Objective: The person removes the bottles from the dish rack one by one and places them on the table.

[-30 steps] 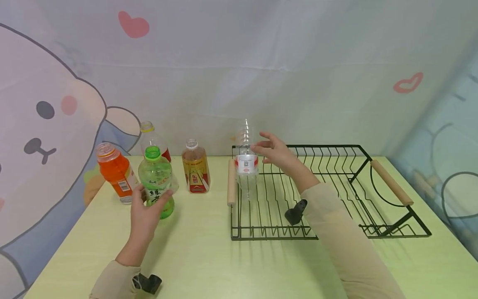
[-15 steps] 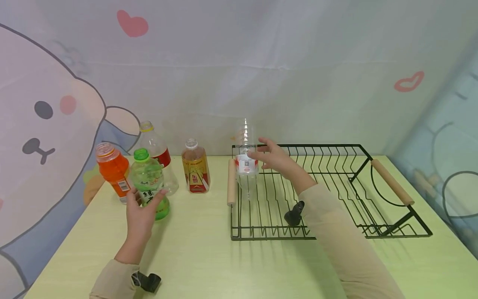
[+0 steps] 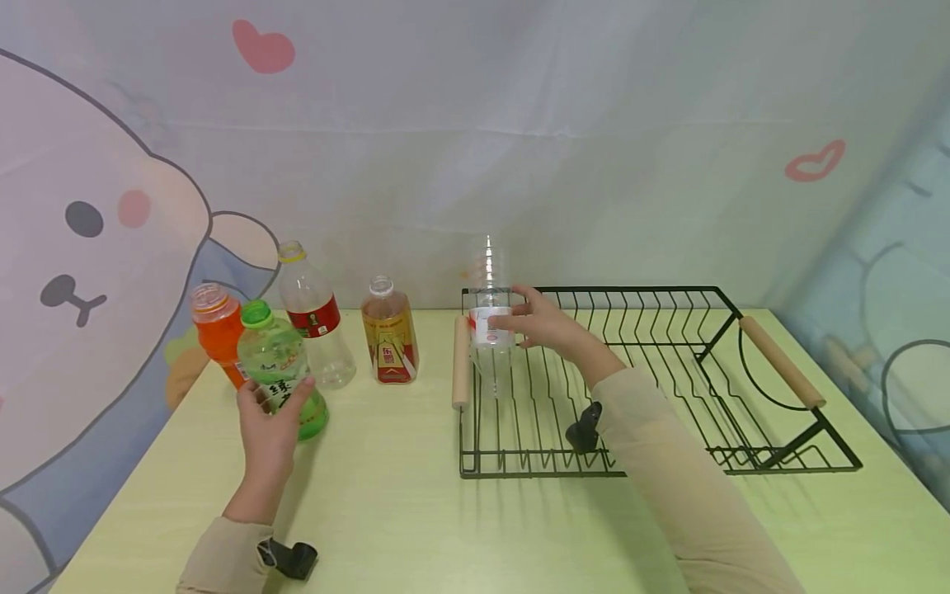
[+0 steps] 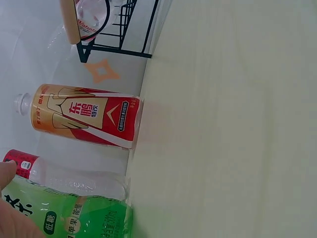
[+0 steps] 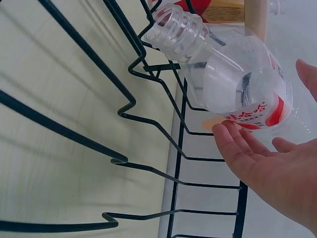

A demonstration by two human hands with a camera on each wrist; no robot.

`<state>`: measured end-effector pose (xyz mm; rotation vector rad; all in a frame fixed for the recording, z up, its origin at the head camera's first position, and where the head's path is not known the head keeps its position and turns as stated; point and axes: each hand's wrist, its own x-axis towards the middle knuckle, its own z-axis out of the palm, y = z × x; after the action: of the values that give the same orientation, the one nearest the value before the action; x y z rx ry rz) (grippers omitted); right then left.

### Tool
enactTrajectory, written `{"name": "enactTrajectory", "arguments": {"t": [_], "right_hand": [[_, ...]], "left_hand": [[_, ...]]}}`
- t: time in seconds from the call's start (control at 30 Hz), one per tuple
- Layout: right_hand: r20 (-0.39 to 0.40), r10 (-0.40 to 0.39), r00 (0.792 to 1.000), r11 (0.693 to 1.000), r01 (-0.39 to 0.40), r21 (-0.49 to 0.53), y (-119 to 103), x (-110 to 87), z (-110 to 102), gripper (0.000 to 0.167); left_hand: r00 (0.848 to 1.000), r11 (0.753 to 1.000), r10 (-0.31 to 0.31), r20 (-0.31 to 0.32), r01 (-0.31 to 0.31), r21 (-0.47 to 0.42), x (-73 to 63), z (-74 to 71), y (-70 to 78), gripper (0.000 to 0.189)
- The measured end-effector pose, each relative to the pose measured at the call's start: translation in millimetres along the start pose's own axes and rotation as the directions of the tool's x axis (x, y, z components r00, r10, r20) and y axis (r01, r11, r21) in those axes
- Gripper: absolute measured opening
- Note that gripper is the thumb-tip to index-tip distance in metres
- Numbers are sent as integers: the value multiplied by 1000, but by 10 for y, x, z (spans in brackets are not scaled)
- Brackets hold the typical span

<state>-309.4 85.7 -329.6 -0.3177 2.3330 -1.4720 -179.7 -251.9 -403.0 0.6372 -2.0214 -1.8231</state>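
Note:
My left hand point(image 3: 269, 429) holds a green tea bottle point(image 3: 273, 359) with a green neck, fingers on one side and thumb on the other. The bottle leans left, its base at the table. At the rack's left end, a clear water bottle point(image 3: 490, 363) with a red-and-white label stands neck down among the wires. Fingertips of my right hand point(image 3: 555, 328) touch its label; the right wrist view shows these fingers point(image 5: 235, 144) fairly straight, not wrapped round it. The bottle's neck point(image 5: 178, 32) has no cap.
A black wire dish rack point(image 3: 534, 474) with wooden handles point(image 3: 781, 363) occupies the table's right side. On the left stand an orange bottle point(image 3: 213, 326), partly hidden, a clear bottle with a red label point(image 3: 315, 318) and a yellow-and-red bottle point(image 3: 389, 338). A printed cloth point(image 3: 416, 148) hangs behind.
My left hand has shifted left with the green tea bottle, uncovering more of the red-labelled bottle and covering more of the orange one. My right hand has come slightly lower along the clear bottle.

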Motion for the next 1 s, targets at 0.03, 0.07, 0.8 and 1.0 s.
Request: {"name": "enactTrajectory", "arguments": {"t": [0.03, 0.07, 0.8, 1.0], "right_hand": [[4, 2, 1000, 1000, -2, 7, 5, 5, 5, 83], [6, 5, 1000, 1000, -5, 13, 12, 14, 10, 84], [52, 23, 998, 1000, -22, -7, 99, 42, 51, 90], [70, 27, 997, 999, -25, -29, 88, 25, 58, 90]], "left_hand": [[1000, 1000, 2, -7, -2, -2, 4, -2, -4, 81], [1000, 1000, 6, -14, -6, -3, 6, -4, -9, 81], [1000, 999, 1, 24, 0, -32, 17, -34, -11, 83], [999, 1000, 21, 36, -21, -5, 18, -63, -21, 87]]}}
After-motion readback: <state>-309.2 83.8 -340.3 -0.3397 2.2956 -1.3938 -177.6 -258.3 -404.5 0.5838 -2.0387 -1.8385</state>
